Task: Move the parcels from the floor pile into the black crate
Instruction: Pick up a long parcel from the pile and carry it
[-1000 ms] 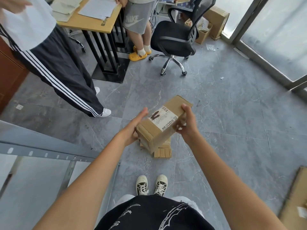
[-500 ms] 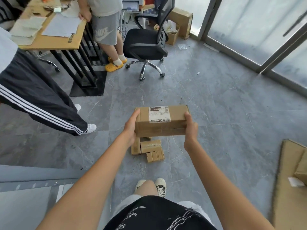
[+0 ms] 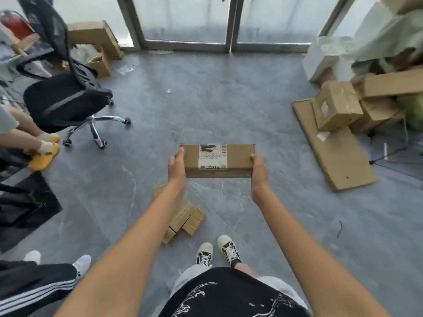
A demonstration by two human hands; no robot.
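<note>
I hold a long brown cardboard parcel (image 3: pixel 238 160) with a white shipping label level in front of me, above the grey floor. My left hand (image 3: pixel 176 169) grips its left end and my right hand (image 3: pixel 258 172) grips its right end, thumbs on top. Below my left forearm a small pile of brown parcels (image 3: pixel 185 217) lies on the floor near my shoes. No black crate is in view.
A black office chair (image 3: pixel 66 97) stands at the left, with two people's legs along the left edge. Glass doors (image 3: pixel 187 19) close the far side. Stacked cardboard boxes (image 3: pixel 336 108) and a flat cardboard sheet (image 3: pixel 338 154) lie at the right.
My view has swung to the right, from the desk toward the glass doors and the boxes at the right. The parcel stays level between both hands, carried away from the floor pile.
</note>
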